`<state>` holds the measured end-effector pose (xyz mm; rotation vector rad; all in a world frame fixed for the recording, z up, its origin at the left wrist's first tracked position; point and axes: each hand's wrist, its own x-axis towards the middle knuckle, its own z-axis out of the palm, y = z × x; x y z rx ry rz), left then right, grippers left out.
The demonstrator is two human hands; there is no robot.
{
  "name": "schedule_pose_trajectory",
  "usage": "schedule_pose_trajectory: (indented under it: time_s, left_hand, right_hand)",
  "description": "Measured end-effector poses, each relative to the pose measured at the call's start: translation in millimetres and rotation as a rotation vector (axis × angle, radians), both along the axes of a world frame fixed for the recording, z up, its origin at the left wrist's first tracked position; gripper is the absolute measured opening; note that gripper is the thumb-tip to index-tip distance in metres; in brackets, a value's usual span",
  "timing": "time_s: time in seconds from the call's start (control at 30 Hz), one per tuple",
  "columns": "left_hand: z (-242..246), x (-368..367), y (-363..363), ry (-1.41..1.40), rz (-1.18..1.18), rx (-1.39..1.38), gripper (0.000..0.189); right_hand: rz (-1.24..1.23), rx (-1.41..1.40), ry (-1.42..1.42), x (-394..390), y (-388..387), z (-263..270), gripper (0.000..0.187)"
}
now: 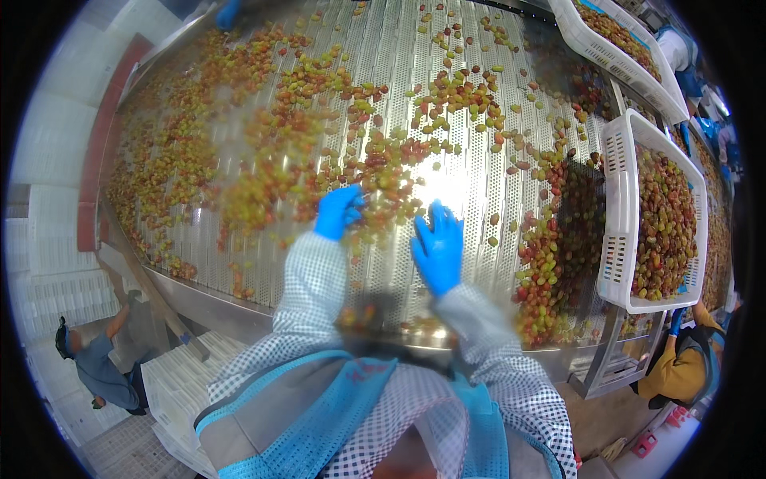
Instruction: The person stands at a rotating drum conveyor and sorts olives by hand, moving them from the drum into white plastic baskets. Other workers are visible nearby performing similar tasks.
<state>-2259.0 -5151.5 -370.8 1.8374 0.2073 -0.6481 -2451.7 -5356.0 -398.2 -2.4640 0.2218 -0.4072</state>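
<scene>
My left hand (339, 211) wears a blue glove and hovers at or just over the perforated metal conveyor (389, 281). Its fingers are curled, and whether anything sits inside them is hidden. Small oval red and green fruits (383, 149) lie just beyond and beside it, blurred in places. My right hand (441, 251), also gloved in blue, is palm down over the metal with its fingers apart and nothing visibly held. A bright glare covers the surface at its fingertips. Further right, a thick band of the same fruit (538, 257) runs along the conveyor.
White plastic crates full of fruit, one near (619, 209) and one farther (670, 99), stand along the right side. A person in yellow (679, 365) is at lower right; another in blue-grey (102, 365) stands at left near stacked white crates (185, 377). A blue-gloved hand (227, 15) shows at the top.
</scene>
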Motion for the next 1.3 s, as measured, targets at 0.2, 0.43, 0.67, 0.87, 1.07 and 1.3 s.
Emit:
schedule_pose_trajectory:
  time_s: [0.2,0.43,0.67,0.87,1.07,1.3]
  left_hand:
    - [4.1,-73.4,57.3,0.062,0.172,-0.627,0.043]
    - [-10.9,-133.8,65.1,0.048,0.013,-0.450,0.054]
    - [-28.8,-135.6,27.0,0.086,0.100,-0.559,0.043]
    - [-12.5,-144.9,-19.2,0.288,0.371,-0.718,0.052]
    - [-64.4,-159.4,-2.8,0.120,0.065,-0.623,0.064]
    - [-64.5,-166.2,7.5,0.227,0.235,-0.487,0.050]
  right_hand:
    - [-0.068,0.635,0.073,83.7,10.1,31.7,0.042]
    - [0.180,0.106,0.079,139.5,23.5,15.5,0.080]
    - [0.104,0.345,0.218,135.5,22.0,18.2,0.082]
    - [0.210,0.457,0.083,52.1,-2.1,45.5,0.067]
    - [-0.037,0.997,0.221,41.0,-22.4,57.3,0.055]
    - [0.073,0.188,-0.046,107.3,-8.4,1.7,0.045]
